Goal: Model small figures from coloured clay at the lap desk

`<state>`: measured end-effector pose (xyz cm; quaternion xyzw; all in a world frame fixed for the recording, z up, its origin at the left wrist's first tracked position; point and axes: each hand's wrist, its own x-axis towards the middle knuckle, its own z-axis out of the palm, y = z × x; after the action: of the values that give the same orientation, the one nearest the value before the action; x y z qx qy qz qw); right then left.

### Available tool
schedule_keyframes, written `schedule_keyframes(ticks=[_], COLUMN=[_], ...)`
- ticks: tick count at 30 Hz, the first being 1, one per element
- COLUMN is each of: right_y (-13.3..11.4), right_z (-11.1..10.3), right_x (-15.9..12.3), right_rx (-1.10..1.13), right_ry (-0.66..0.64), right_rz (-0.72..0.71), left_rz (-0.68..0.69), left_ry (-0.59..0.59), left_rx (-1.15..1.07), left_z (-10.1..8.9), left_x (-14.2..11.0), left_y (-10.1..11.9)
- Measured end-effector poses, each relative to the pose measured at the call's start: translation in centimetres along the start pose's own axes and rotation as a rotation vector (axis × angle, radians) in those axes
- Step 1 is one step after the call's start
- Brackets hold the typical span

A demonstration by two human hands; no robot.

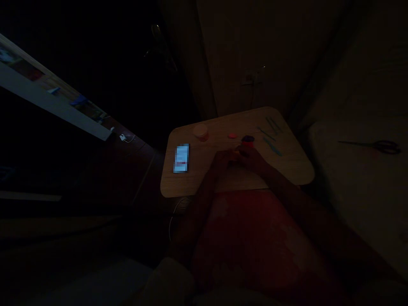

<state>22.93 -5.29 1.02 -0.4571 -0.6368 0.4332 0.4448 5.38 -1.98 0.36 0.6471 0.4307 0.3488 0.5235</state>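
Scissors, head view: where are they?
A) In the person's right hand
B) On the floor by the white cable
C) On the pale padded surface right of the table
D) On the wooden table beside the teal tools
C. The scissors lie on the pale padded surface, off to the right of the wooden table.

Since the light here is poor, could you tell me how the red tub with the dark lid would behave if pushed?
The red tub looks round, so would probably roll if tipped. Standing squat on the wooden table, it should slide, not topple. It seems light plastic, though dimness hides that.
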Motion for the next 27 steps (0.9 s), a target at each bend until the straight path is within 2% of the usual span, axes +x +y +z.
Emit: schedule_keyframes(ticks=[5,9,12,17,24,27], right_y=[0.3,0.9,1.5,1.5,0.1,0.2], right_z=[-0.2,-0.3,-0.4,-0.4,-0.5,-0.5], right_x=[0.1,0.2,0.3,0.5,0.3,0.3], right_rx=[0.037,0.204,0.312,0.361,0.136,0.086], right_ry=[0.020,0.110,0.146,0.155,0.112,0.111], right_rz=[0.051,0.129,0.158,0.182,0.091,0.074], left_rz=[-0.002,-0.009,0.045,0.086,0.124,0.093], left_ry=[0.014,0.059,0.103,-0.010,-0.046,-0.050], left_rx=[-0.009,-0.037,-0.063,-0.055,-0.081,-0.066], left_z=[0.0,-0.2,-0.3,-0.3,-0.3,-0.3], left_x=[0.1,0.2,0.1,0.0,0.1,0.2], left_y=[-0.4,0.0,0.5,0.8,0.5,0.4])
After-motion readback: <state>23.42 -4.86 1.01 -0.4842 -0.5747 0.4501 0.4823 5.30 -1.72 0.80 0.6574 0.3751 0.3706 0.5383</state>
